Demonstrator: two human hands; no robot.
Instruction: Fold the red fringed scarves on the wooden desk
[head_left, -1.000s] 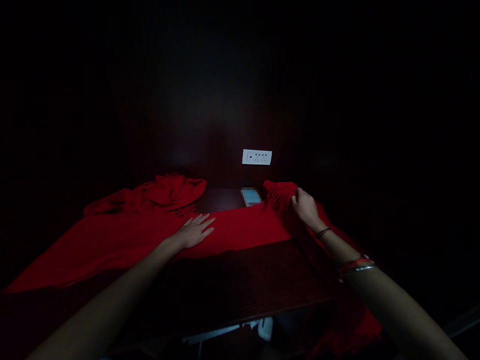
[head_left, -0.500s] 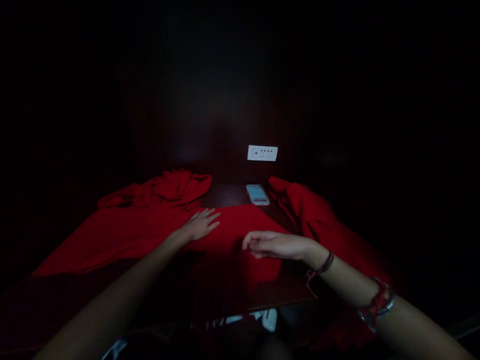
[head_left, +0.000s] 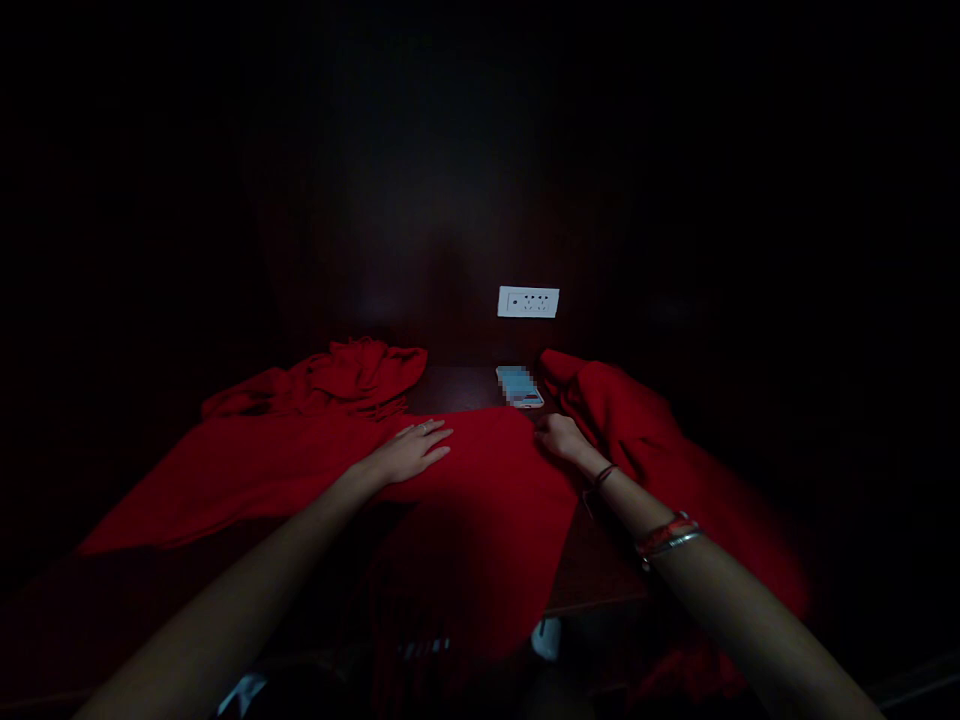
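Observation:
A red fringed scarf (head_left: pixel 495 520) lies spread over a dark tabletop, its near end hanging past the front edge. My left hand (head_left: pixel 412 454) rests flat on the cloth with fingers spread, a ring on one of them. At the scarf's upper right edge, my right hand (head_left: pixel 564 438) is closed, fingers curled down on the fabric; the fingertips are partly hidden. A phone (head_left: pixel 519 387) with a blurred screen lies just beyond that hand.
Bunched red fringed cloth (head_left: pixel 330 380) lies at the back left. Another heap of red cloth (head_left: pixel 637 425) runs down the right side. A white socket panel (head_left: pixel 529 302) is set in the dark back wall. Below the table edge, a white object (head_left: pixel 547 638) shows dimly.
My right hand has moved away from me and to the right, to the scarf's edge. The scarf's near right part now spreads farther toward me. My left hand stays flat on it.

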